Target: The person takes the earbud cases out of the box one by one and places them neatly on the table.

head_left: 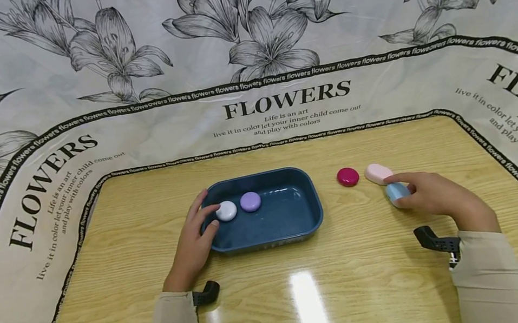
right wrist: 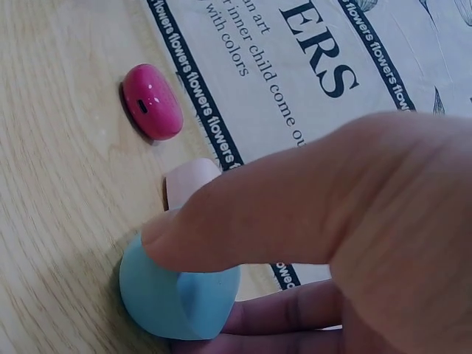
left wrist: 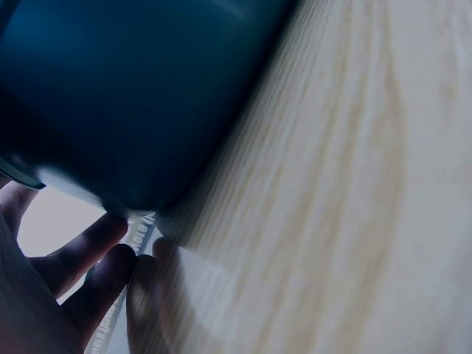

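The grip of the right hand (head_left: 432, 194) is closed around a light blue rounded piece (head_left: 395, 194), right of centre in the head view. In the right wrist view the thumb presses across the top of this piece, and fingers lie along its lower right side; whether it touches the surface is hard to tell. Just above and left of it in the head view is a pale pink oblong piece (head_left: 378, 173), partly hidden behind the thumb in the right wrist view. Further left lies a glossy magenta oval piece (head_left: 348, 176) with 1 small dark slot, which shows in the right wrist view.

The grip of the left hand (head_left: 194, 240) holds the left end of a dark blue rectangular box (head_left: 267, 226) with rounded corners, in the middle of the head view. The thumb and index finger reach over its rim, and other fingers lie against the outer wall. Inside, toward the left, are 2 round pieces: a white one (head_left: 227, 211) near the index fingertip, and a lilac one (head_left: 250, 202) just to its right.

Beige sleeves (head_left: 492, 272) enter at the bottom of the frame. The wood-grain surface (head_left: 376, 266) is bordered above and at both sides by white cloth printed with flowers (head_left: 215, 123).
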`<state>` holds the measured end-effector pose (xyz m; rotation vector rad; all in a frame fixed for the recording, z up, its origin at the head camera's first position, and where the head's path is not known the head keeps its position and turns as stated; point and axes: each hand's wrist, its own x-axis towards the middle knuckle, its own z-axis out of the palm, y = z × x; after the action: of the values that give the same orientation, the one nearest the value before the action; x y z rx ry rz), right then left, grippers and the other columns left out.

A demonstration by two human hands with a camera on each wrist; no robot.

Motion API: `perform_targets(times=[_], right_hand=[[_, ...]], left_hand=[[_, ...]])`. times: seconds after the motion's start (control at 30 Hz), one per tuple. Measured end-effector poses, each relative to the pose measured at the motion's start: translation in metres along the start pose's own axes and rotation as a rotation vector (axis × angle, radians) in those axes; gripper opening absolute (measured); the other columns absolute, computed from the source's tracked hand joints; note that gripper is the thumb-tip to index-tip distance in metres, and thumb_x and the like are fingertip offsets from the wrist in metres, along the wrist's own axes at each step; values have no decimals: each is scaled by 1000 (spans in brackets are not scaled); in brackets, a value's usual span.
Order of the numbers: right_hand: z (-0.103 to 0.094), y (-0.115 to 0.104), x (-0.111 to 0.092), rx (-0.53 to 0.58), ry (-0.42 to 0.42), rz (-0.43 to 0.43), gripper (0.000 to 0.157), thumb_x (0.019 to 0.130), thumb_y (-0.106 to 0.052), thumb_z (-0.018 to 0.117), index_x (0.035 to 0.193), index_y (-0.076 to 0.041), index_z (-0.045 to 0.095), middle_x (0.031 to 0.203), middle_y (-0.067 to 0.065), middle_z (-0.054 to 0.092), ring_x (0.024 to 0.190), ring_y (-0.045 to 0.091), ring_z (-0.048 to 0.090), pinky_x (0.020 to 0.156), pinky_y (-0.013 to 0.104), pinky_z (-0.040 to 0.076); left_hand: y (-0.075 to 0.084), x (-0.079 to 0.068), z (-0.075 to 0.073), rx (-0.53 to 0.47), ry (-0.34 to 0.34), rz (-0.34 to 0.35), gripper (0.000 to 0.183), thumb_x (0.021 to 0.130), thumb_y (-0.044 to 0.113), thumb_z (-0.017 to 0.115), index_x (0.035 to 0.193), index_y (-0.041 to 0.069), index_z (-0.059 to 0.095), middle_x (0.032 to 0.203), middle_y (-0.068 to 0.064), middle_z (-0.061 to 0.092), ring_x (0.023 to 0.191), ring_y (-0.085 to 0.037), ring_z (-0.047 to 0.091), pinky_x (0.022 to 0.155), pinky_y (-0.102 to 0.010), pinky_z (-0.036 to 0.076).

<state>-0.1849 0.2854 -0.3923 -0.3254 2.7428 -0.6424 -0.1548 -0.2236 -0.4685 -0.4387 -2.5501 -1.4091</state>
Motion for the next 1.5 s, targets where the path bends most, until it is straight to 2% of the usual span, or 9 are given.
perform_targets(times=[0.33,0.73,0.87,1.1,1.5], right_hand=[[-4,-2,-5,16,-40,24,65,88,-25,74,144,0,51,106,22,61,90,32,53,71,37,42],[-5,1,-6,7,-53,47,67,92,-35,71,145,1,50,109,24,63,93,33,58,74,44,47],[-7,2,-7,-25,-20,54,65,97,-43,63,146,-2,48,108,23,66,93,33,61,74,47,49],[-9,0,-6,-62,74,82,63,103,-45,50,147,-1,46,116,30,64,100,42,62,75,54,49],[-8,-6,-3,-74,116,89,61,103,-47,47,146,-4,48,118,28,64,99,39,63,73,50,49]], left_hand=[[0,1,-1,-11,0,9,34,100,10,56,133,8,62,164,-2,25,151,-23,19,114,-59,23],[1,1,-1,-7,-1,5,34,100,10,57,133,8,62,164,-2,26,151,-23,20,114,-59,23],[3,0,-1,-7,0,1,34,100,10,56,133,8,62,164,-1,25,151,-22,20,115,-58,23],[2,0,-1,-14,-1,3,33,100,9,56,133,7,62,164,-2,26,151,-23,19,115,-58,22],[2,-1,-1,-16,-2,-1,34,100,10,57,133,8,62,164,0,25,151,-22,20,115,-57,23]])
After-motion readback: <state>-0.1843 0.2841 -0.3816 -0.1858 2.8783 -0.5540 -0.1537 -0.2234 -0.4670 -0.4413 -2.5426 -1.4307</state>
